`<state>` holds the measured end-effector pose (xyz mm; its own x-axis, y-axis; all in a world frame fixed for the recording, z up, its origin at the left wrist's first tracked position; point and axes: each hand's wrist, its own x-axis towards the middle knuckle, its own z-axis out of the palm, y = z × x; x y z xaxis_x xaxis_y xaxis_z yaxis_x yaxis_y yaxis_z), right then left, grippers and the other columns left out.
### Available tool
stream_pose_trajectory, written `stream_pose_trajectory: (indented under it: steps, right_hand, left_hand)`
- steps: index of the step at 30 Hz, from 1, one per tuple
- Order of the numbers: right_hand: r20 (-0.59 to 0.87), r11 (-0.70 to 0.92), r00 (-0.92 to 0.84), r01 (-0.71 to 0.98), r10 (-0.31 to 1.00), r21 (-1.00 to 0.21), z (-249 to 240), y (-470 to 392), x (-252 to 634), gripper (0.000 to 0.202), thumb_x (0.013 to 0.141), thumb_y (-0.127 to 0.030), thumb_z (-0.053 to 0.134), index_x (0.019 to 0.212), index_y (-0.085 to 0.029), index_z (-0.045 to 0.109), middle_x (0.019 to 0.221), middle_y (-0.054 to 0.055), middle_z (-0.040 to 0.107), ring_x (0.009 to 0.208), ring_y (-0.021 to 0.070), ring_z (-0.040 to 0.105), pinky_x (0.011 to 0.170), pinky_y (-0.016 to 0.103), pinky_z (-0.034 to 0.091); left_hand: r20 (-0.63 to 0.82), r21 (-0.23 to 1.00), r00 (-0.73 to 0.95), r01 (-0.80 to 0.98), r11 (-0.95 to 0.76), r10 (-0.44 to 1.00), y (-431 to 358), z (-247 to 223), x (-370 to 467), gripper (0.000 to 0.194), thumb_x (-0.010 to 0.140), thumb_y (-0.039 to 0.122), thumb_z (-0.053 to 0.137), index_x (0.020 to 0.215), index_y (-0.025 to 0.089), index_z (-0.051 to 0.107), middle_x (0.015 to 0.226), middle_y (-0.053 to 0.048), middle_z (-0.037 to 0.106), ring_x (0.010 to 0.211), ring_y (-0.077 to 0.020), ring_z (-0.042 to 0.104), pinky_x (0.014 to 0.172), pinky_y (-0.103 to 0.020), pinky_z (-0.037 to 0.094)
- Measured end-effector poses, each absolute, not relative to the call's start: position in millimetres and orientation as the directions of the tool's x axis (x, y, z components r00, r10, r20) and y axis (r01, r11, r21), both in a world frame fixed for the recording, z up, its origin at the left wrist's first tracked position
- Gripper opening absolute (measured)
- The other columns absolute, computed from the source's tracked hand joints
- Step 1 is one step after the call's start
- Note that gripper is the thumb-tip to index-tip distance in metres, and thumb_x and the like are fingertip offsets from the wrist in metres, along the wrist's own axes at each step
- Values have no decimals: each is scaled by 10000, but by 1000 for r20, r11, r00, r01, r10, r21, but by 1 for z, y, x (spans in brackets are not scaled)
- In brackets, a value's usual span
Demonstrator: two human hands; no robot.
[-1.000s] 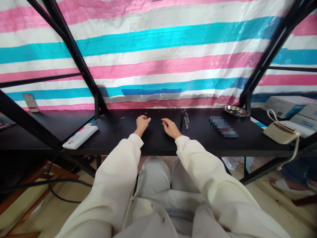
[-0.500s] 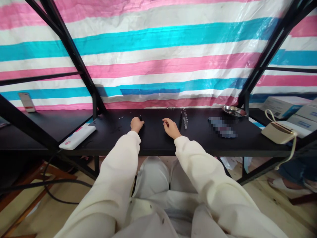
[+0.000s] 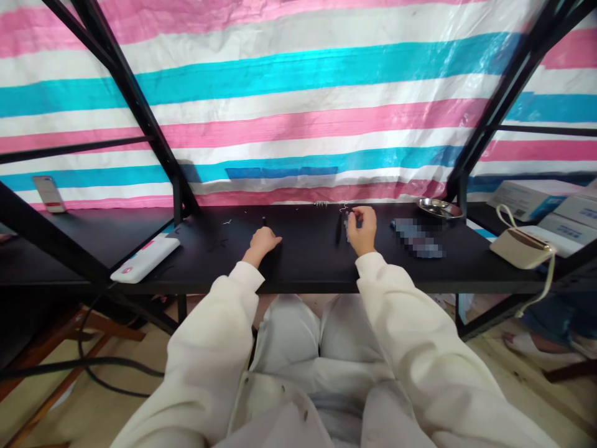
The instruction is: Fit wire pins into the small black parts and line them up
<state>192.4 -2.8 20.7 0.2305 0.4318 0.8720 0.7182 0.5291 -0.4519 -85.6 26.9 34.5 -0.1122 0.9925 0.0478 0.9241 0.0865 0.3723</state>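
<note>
My left hand (image 3: pixel 263 241) rests low over the black tabletop with its fingers curled closed. A short, dark, stick-like object (image 3: pixel 264 221) sticks up past its knuckles; its lower part is hidden. Farther right, my right hand (image 3: pixel 364 229) is at the row of small clear pieces (image 3: pixel 347 226), thumb and forefinger bent together at the row's far end. Whatever lies between those fingertips is too small to make out. A slim black pen-like object (image 3: pixel 339 230) lies just left of the row. Small silvery bits (image 3: pixel 321 204) are at the table's back edge.
A blurred-out item (image 3: pixel 417 239) and a shiny metal dish (image 3: pixel 439 209) lie to the right, with a cream pouch (image 3: pixel 522 247) beyond. On the left is a white power bank-like device (image 3: pixel 145 258). Black frame posts (image 3: pixel 180 193) stand at both sides.
My right hand has moved right and slightly forward, from the middle of the table to the row of clear pieces. My left hand has shifted slightly nearer, the dark stick showing more.
</note>
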Motion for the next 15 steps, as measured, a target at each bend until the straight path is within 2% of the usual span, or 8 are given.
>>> stream_pose_trajectory:
  steps: [3, 5, 7, 10, 15]
  right_hand:
    - [868, 469, 256, 757, 426, -454, 10, -1, 216, 196, 846, -296, 392, 885, -163, 530, 822, 86, 539, 802, 203, 503, 788, 388, 409]
    - [852, 434, 271, 768, 447, -472, 3, 1, 224, 176, 828, -282, 397, 858, -165, 525, 781, 70, 535, 765, 194, 498, 767, 367, 410]
    - [827, 398, 270, 775, 493, -490, -2, 1, 226, 156, 805, -274, 411, 838, -169, 522, 749, 57, 533, 735, 188, 495, 742, 348, 410]
    - [785, 329, 259, 801, 563, -500, -6, 2, 225, 124, 775, -262, 427, 799, -183, 519, 706, 45, 535, 712, 191, 495, 720, 335, 404]
    - [755, 256, 254, 836, 605, -486, -10, 3, 222, 99, 747, -245, 436, 772, -196, 518, 693, 48, 558, 721, 205, 505, 719, 339, 399]
  left_hand:
    - [139, 362, 184, 905, -223, 973, 8, 32, -59, 202, 760, 368, 585, 776, 192, 682, 726, -82, 661, 733, -207, 632, 671, -273, 450]
    - [210, 355, 339, 847, -395, 917, -3, 31, -36, 249, 793, 327, 551, 971, 199, 670, 787, -77, 666, 753, -205, 625, 692, -277, 447]
    - [281, 340, 427, 793, -505, 859, -10, 30, -12, 371, 815, 294, 525, 1175, 222, 583, 884, -81, 662, 803, -209, 621, 720, -282, 445]
    - [325, 255, 493, 776, -577, 807, -14, 27, 19, 492, 849, 273, 473, 1339, 269, 430, 1112, -98, 598, 922, -221, 605, 778, -293, 439]
    - [201, 145, 531, 815, -561, 823, -4, 19, 46, 636, 865, 285, 448, 1446, 299, 187, 1122, -107, 554, 932, -238, 608, 760, -310, 446]
